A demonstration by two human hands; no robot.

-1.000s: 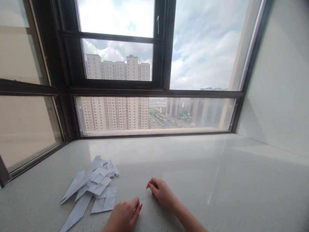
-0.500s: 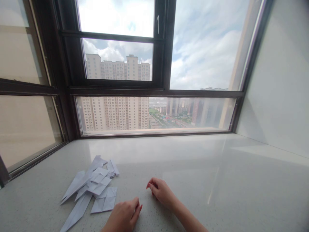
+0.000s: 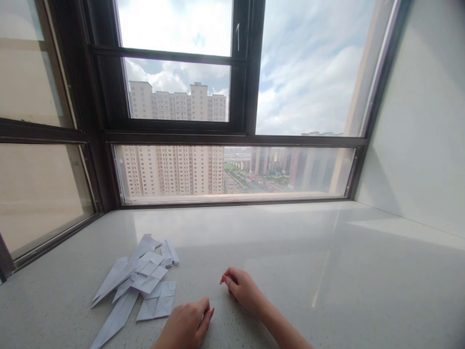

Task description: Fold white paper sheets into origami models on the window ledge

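Note:
My left hand [image 3: 187,322] rests on the pale speckled windowsill [image 3: 290,261], fingers curled under and thumb beside them, holding nothing that I can see. Just beyond it to the right, my right hand [image 3: 241,288] also lies on the sill, its fingers loosely curled in and no object showing in them. Left of both hands is a loose pile of folded white papers [image 3: 148,274]. Nearest my left hand is a squarish folded paper [image 3: 160,303] with visible creases. A long pointed paper piece [image 3: 116,317] sticks out of the pile toward the front.
A dark-framed window [image 3: 232,140] closes off the back of the sill, and more window panes [image 3: 43,189] stand along the left. On the right rises a white wall [image 3: 421,145]. Tall buildings [image 3: 178,169] show outside through the glass.

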